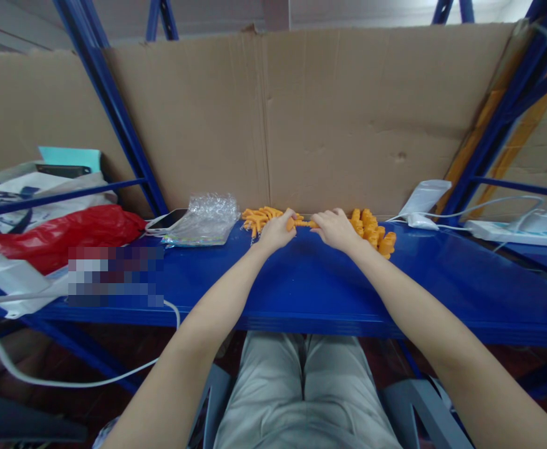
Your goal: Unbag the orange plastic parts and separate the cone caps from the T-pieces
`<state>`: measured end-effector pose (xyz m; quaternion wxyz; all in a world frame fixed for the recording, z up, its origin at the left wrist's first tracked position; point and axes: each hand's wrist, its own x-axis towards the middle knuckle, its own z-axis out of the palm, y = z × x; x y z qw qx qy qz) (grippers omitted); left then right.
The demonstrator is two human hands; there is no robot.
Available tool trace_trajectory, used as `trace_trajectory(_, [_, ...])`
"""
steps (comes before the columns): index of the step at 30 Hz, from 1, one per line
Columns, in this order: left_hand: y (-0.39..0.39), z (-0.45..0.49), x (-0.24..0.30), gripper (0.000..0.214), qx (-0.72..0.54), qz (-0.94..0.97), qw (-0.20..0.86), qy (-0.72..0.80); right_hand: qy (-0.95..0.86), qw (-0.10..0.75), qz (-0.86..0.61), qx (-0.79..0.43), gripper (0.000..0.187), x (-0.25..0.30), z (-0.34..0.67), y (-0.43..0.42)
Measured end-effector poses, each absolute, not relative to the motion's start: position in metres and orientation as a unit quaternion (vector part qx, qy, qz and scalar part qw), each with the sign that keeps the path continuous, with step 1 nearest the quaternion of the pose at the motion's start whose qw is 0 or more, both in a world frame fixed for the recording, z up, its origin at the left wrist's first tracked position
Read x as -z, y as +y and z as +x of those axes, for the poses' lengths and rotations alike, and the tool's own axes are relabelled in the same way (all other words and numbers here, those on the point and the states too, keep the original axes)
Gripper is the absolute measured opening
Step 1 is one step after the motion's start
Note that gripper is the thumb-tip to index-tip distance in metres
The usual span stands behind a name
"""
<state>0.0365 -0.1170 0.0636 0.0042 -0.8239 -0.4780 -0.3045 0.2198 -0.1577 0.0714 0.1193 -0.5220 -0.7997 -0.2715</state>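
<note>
My left hand [277, 232] and my right hand [334, 228] are close together over the blue shelf top, fingers closed. Between them stretches a narrow orange piece [305, 223], its left end in my left hand and its right end at my right fingertips. Its exact kind is too small to make out. Behind my left hand lies a pile of orange branching pieces [254, 219], with thin metal chains hanging at its near side. Beyond my right wrist sits a group of chunky orange pieces [371, 231], partly hidden by the hand.
A cardboard sheet [348, 112] stands behind the blue shelf top [310, 293]. Leftward are a clear plastic bag [212, 218], a phone [173, 218], a red bag [72, 234] and white cables. At right lie a white packet [425, 202] and a power strip [521, 234]. Blue posts frame both sides.
</note>
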Motion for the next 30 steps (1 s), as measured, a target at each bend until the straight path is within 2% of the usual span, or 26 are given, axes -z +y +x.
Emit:
trace_trajectory(8, [-0.1, 0.03, -0.057, 0.023, 0.373, -0.795, -0.087, -0.471, -0.757, 0.145, -0.561, 0.303, 0.025, -0.073, 0.23, -0.156])
trace_trajectory(12, [-0.095, 0.024, -0.055, 0.022, 0.366, -0.786, -0.064, -0.494, -0.737, 0.172, -0.576, 0.308, 0.024, -0.071, 0.239, -0.153])
trace_trajectory(18, [-0.095, 0.022, -0.053, 0.021, 0.351, -0.791, -0.026, -0.5, -0.713, 0.212, -0.603, 0.289, 0.034, -0.071, 0.235, -0.152])
trace_trajectory(30, [-0.097, 0.025, -0.055, 0.026, 0.339, -0.797, -0.018, -0.499, -0.708, 0.133, -0.676, 0.153, 0.032, -0.068, 0.239, -0.147])
